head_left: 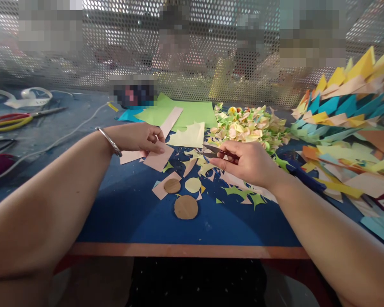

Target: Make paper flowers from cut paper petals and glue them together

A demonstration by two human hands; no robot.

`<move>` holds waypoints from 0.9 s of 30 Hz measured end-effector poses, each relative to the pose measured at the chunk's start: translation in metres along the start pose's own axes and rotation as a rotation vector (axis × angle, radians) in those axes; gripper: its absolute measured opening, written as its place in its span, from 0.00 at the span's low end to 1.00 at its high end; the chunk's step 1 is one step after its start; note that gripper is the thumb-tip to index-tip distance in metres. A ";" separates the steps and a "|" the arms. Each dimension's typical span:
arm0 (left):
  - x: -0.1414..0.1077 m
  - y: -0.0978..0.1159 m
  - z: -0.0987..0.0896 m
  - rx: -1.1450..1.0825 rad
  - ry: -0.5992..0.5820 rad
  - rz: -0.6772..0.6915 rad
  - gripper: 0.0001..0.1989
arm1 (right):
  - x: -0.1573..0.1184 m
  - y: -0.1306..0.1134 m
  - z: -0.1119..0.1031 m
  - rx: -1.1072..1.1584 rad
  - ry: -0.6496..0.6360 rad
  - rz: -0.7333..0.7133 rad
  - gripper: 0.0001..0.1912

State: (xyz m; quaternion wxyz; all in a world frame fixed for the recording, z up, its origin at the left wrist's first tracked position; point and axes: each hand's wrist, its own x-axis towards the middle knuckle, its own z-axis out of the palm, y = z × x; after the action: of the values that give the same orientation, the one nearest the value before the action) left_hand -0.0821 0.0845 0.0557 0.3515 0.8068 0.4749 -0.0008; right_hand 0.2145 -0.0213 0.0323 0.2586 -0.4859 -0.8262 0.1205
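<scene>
My left hand (152, 140) pinches a pale pink piece of paper (159, 157) above the blue table. My right hand (240, 160) is closed round the handles of small scissors (211, 152), whose blades are parted and point left, apart from the pink paper. Between and behind the hands lies a cream sheet (188, 134) with a scalloped edge. Nearer the front are a small brown disc (172, 186) on another pink piece, a cream paper circle (193, 184) and a larger brown disc (186, 207).
Green sheets (192, 111) lie at the back, beside a heap of small cut papers (249, 123). A folded-paper structure (342, 106) and paper strips fill the right. Red-and-yellow-handled scissors (13, 121) and a white cord (64, 135) are at left. A perforated metal screen stands behind.
</scene>
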 end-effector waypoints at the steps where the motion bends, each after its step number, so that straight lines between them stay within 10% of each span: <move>1: -0.001 0.000 -0.003 0.044 0.017 -0.033 0.14 | 0.000 0.000 0.000 -0.004 0.002 -0.003 0.22; 14: -0.001 -0.008 -0.007 0.043 -0.101 0.026 0.14 | -0.001 0.002 0.001 0.066 0.012 0.037 0.22; 27: 0.006 0.011 0.017 -0.801 0.247 0.137 0.06 | -0.011 -0.041 0.036 0.059 -0.439 -0.148 0.24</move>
State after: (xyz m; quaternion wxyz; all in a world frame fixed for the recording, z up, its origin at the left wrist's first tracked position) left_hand -0.0651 0.0762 0.0471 0.5769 0.6304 0.4214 0.3037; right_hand 0.1692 -0.0488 0.0174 0.0951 -0.3786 -0.8920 0.2279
